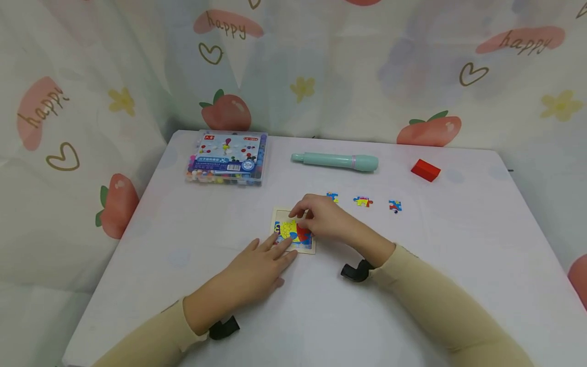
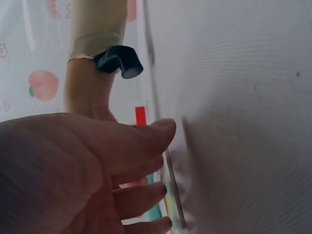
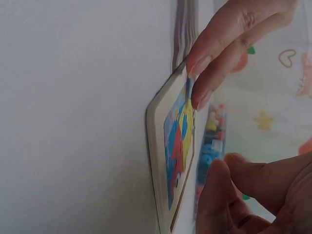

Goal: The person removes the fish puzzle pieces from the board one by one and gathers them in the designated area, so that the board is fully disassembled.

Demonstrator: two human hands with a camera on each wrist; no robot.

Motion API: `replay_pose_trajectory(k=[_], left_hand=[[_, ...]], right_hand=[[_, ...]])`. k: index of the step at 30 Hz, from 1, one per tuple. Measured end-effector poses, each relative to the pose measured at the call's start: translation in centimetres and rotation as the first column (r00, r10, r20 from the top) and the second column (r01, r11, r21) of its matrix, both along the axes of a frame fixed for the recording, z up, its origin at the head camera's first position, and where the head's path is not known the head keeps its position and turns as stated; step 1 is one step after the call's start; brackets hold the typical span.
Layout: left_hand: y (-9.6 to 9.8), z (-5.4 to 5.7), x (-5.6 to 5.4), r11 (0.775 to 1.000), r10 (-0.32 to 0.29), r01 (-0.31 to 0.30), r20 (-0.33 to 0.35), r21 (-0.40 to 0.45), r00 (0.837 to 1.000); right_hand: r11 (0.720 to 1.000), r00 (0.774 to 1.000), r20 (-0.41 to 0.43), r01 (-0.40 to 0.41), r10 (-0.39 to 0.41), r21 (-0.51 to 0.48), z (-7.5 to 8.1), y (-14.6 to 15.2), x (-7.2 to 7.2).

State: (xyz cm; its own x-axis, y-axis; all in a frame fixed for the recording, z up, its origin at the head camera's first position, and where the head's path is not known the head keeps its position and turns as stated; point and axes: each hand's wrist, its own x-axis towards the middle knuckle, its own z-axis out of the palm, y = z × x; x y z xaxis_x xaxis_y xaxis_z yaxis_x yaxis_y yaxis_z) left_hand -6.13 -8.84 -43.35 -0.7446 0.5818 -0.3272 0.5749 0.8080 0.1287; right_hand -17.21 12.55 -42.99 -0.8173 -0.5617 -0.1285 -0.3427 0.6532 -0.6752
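Note:
A small jigsaw puzzle [image 1: 290,230] with a yellow, red and blue picture lies in a pale wooden frame [image 1: 313,251]. Bare backing shows along its far side. My left hand [image 1: 257,265] rests with spread, nearly straight fingers on the frame's near left part. Above the far right part of the puzzle, my right hand [image 1: 323,216] has bent fingers. In the right wrist view its thumb and a finger [image 3: 219,180] meet; whether something small is between them is hidden. Beyond that hand lie three loose puzzle pieces, one [image 1: 332,197] partly covered, one yellow and red [image 1: 363,202], one blue and red [image 1: 395,206].
A clear plastic box [image 1: 227,158] of colourful beads stands at the back left. Right of it lies a mint-green microphone-shaped stick [image 1: 335,161], then a red block [image 1: 425,170]. A printed curtain hangs behind the white table [image 1: 458,306]. Black camera mounts sit at both wrists.

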Motion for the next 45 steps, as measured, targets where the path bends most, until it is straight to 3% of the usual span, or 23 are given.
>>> replay_pose_trajectory(k=[6,13,26,45], left_hand=[[-0.5,-0.2,0.0,1.0,-0.008,0.008,0.028,0.026,1.0],[-0.8,-0.5,-0.6,0.998,-0.05,0.05,-0.001,0.043,0.999],[-0.6,-0.2,-0.6,0.997,-0.037,0.035,0.029,0.065,0.999],[-0.5,-0.1,-0.6,0.997,-0.054,0.055,-0.005,0.045,0.999]], right_hand=[[1.0,0.999,0.032,-0.013,0.013,0.004,-0.7,-2.3,-0.4],[0.999,0.996,0.089,-0.01,0.007,0.034,-1.5,-3.4,-0.5],[0.997,0.999,0.039,0.006,-0.01,0.081,-1.5,-4.0,0.0],[0.989,0.997,0.026,0.069,-0.073,0.131,-1.9,-4.6,0.6]])
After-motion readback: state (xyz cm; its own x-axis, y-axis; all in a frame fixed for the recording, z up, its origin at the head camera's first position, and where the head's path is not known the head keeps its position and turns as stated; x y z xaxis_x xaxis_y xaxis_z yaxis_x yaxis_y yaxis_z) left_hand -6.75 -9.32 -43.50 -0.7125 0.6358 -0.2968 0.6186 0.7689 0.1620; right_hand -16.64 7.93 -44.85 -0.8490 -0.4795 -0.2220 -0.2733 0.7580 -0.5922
